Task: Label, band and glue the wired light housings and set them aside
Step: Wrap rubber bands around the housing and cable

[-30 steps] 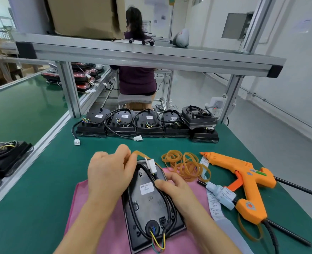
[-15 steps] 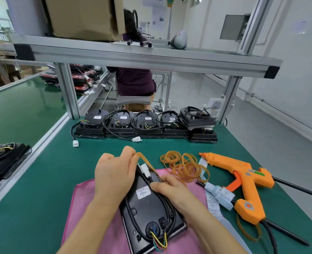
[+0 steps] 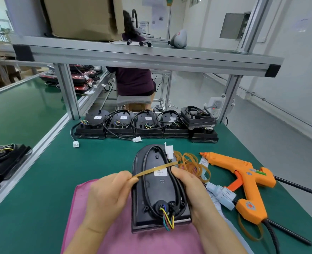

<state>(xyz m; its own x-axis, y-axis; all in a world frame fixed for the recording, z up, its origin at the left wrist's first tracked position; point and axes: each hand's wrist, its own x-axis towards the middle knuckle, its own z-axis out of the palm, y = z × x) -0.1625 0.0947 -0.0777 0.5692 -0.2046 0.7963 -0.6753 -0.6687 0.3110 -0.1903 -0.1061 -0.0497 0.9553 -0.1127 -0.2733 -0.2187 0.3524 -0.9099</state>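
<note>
A black light housing [image 3: 158, 191] lies back-up on a pink cloth [image 3: 100, 235], its black cable looped on top, a white connector [image 3: 169, 150] at the far end and coloured wires at the near end. A white label [image 3: 160, 171] is stuck on it. A tan rubber band [image 3: 155, 169] stretches across the housing over the label. My left hand [image 3: 109, 197] pinches the band's left end. My right hand [image 3: 191, 191] grips the housing's right edge and cable, thumb by the band's right end.
A pile of rubber bands [image 3: 193, 165], an orange glue gun [image 3: 243, 178] and label strips [image 3: 221, 195] lie to the right. A row of housings [image 3: 144, 125] stands at the table's back under a shelf frame [image 3: 151, 57]. More housings [image 3: 3, 160] sit left. A person sits beyond.
The band has come down from the housing's far tip to across its middle, stretched between my hands. My left hand moved toward me and left; the housing now lies straighter.
</note>
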